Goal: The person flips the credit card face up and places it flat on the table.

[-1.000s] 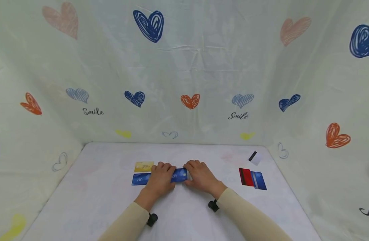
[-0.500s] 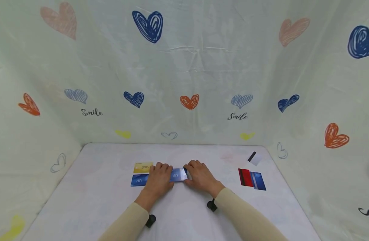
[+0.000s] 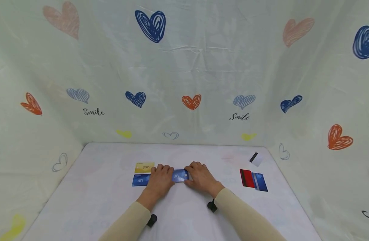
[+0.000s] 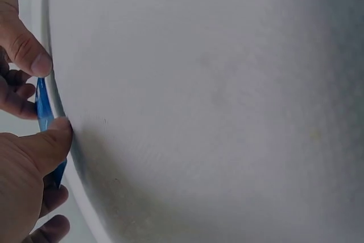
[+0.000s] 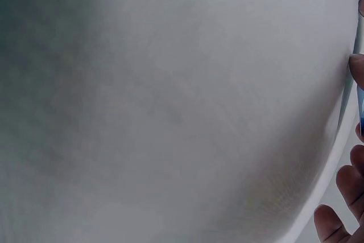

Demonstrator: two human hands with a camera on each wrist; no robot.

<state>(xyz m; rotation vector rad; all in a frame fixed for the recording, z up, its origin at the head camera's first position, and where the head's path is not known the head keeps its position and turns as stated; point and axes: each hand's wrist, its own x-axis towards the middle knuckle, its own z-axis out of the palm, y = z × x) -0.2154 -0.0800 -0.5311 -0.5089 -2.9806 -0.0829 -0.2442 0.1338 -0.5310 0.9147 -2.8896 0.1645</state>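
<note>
Between my two hands lies a blue VIP card (image 3: 180,175). My left hand (image 3: 161,180) pinches its left end, thumb on the near edge and fingers over the far edge. At the card's right end my right hand (image 3: 202,178) pinches it the same way. The left wrist view shows both thumbs along the blue card's edge (image 4: 43,106), with fingers on the other side. A second blue VIP card (image 3: 140,180) lies flat left of my left hand, just below a gold card (image 3: 144,167).
On the right of the white table (image 3: 184,214) lie a red card (image 3: 246,178) and a blue striped card (image 3: 260,182), side by side. Farther back is a white card with a black stripe (image 3: 256,159). A heart-printed curtain (image 3: 199,67) encloses the table's back and sides.
The held card's face was pale with glare half a second ago and now shows deep blue, so its tilt has shifted. Both hands keep nearly the same place; the other cards stay put.
</note>
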